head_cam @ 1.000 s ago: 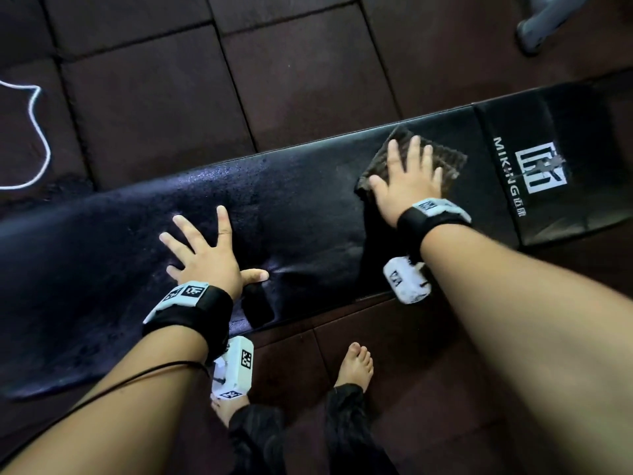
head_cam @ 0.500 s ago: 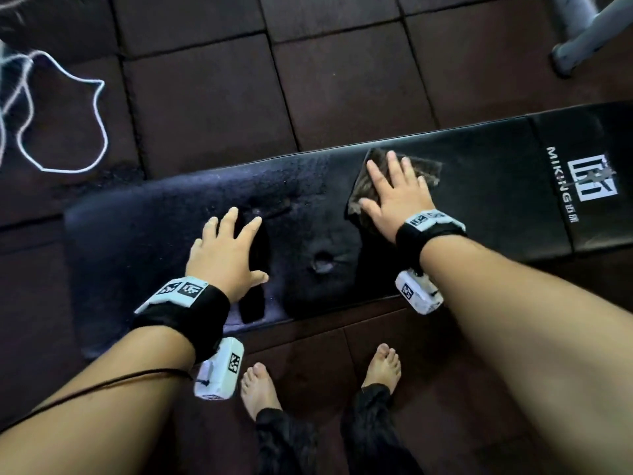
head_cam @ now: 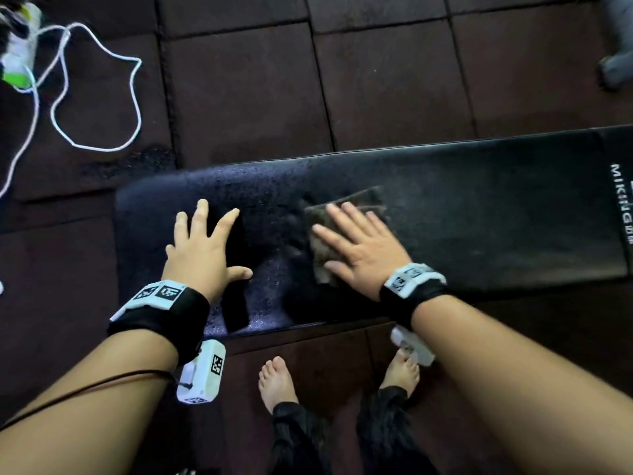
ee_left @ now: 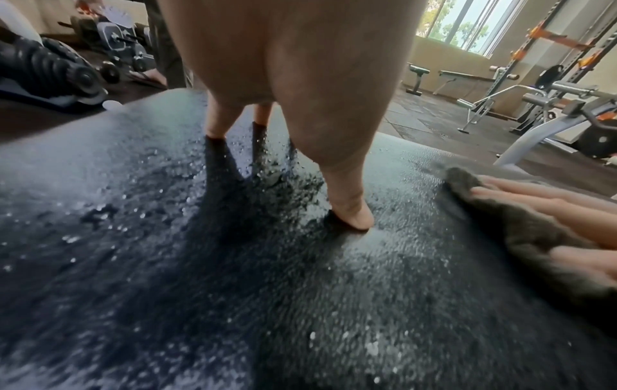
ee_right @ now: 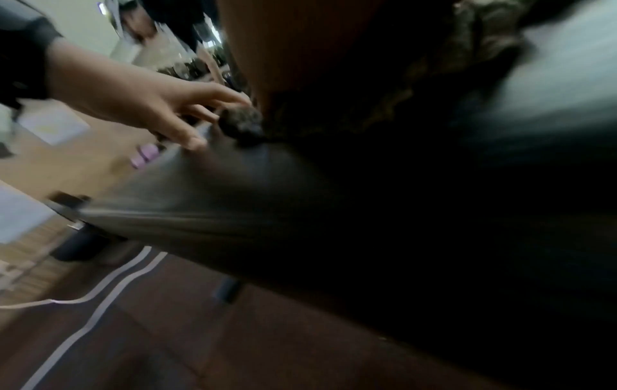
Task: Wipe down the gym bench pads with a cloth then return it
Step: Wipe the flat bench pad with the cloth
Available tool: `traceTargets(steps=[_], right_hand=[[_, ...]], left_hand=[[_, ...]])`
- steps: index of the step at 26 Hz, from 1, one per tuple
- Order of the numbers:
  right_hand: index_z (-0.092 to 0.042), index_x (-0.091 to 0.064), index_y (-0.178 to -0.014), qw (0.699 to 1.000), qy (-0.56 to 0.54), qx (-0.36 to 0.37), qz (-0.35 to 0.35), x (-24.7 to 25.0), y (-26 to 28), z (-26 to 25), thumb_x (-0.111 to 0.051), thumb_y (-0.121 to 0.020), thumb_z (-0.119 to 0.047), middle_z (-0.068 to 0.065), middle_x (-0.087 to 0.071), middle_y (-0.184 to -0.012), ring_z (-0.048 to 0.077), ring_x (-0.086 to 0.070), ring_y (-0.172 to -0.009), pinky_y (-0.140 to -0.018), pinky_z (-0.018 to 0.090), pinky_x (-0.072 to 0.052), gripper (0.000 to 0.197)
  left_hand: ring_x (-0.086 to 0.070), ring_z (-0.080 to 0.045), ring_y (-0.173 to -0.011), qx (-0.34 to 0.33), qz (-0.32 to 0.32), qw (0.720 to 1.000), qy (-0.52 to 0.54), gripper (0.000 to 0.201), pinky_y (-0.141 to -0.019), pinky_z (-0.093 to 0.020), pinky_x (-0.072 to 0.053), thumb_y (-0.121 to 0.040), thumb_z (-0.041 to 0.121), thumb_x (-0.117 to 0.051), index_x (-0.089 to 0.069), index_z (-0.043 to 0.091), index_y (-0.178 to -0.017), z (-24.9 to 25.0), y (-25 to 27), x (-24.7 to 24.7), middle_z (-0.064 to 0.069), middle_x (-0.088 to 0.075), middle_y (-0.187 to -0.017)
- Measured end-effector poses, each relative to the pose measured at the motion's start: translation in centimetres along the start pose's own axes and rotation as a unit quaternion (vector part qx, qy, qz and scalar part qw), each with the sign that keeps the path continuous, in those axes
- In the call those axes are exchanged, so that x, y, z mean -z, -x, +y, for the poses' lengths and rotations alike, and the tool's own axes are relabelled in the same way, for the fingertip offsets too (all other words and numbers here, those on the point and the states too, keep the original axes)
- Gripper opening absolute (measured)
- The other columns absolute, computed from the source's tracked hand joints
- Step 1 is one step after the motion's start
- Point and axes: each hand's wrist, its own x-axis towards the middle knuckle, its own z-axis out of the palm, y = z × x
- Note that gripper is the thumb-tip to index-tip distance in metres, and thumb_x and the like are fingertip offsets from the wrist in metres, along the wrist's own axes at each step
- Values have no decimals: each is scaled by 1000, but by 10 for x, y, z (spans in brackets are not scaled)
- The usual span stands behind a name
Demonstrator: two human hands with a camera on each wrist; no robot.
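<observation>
A long black bench pad (head_cam: 479, 217) lies across the head view, wet with droplets (ee_left: 133, 211) at its left end. A dark grey-brown cloth (head_cam: 342, 214) lies flat on the pad near its middle. My right hand (head_cam: 356, 248) presses on the cloth with straight fingers. The cloth (ee_left: 521, 232) shows at the right of the left wrist view under those fingers. My left hand (head_cam: 202, 248) rests spread on the wet left part of the pad, fingertips (ee_left: 350, 221) touching it, holding nothing. The right wrist view is blurred; the cloth (ee_right: 467, 66) shows dark under my palm.
Dark rubber floor tiles (head_cam: 239, 97) surround the bench. A white cord (head_cam: 102, 97) loops on the floor at far left beside a green-and-white object (head_cam: 17, 53). My bare feet (head_cam: 277, 382) stand at the bench's near edge. Racks and other benches (ee_left: 551, 92) stand beyond.
My right hand has slid the cloth leftward along the pad, towards my left hand. The view has shifted so the pad's left end shows; the left hand's fingers have spread.
</observation>
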Motion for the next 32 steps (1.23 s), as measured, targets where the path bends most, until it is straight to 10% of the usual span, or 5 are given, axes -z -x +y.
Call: traceTargets(steps=[6,14,21,27,32], right_hand=[[-34,-7,-162,960,-53,-274,28,40,-81,30,-34,-98,-62,7,8,-171,30,9,-156,-124,57,-1,75],[-36,-16,-161,1000,1,-4,13,-14,-11,-75,-36,-96,-62,2,-1,-171,26,0,-157,-124,52,-9,74],[-32,-7,-162,964,-34,-260,44,40,-94,14,-30,-99,-63,6,6,-171,29,6,-157,-124,55,-2,74],[-29,-11,-163,998,3,-56,27,-12,-44,-97,-37,-97,-60,9,7,-171,32,7,-157,-124,58,-5,77],[-40,-15,-160,997,26,-64,21,-1,-5,4,-31,-92,-70,-1,-3,-171,24,-3,-157,-124,55,-16,76]], left_hand=[[13,-41,-152,-17,-20,1000,-16,112,-112,-68,-31,-80,64,-71,8,48,-157,-1,-4,-10,-2,25,-166],[18,-44,-151,-25,-36,999,-13,110,-114,-69,-24,-84,62,-68,12,46,-157,-1,-3,-9,-5,30,-164],[20,-43,-151,-27,-31,999,-1,109,-114,-70,-23,-84,60,-68,12,46,-157,-2,-4,-13,-4,31,-164],[19,-42,-152,-24,-32,999,-3,111,-115,-68,-23,-83,61,-70,12,47,-157,-2,-3,-13,-3,31,-164],[20,-43,-151,-23,-34,999,-6,110,-115,-68,-23,-84,62,-68,14,47,-156,-2,-4,-12,-4,32,-163]])
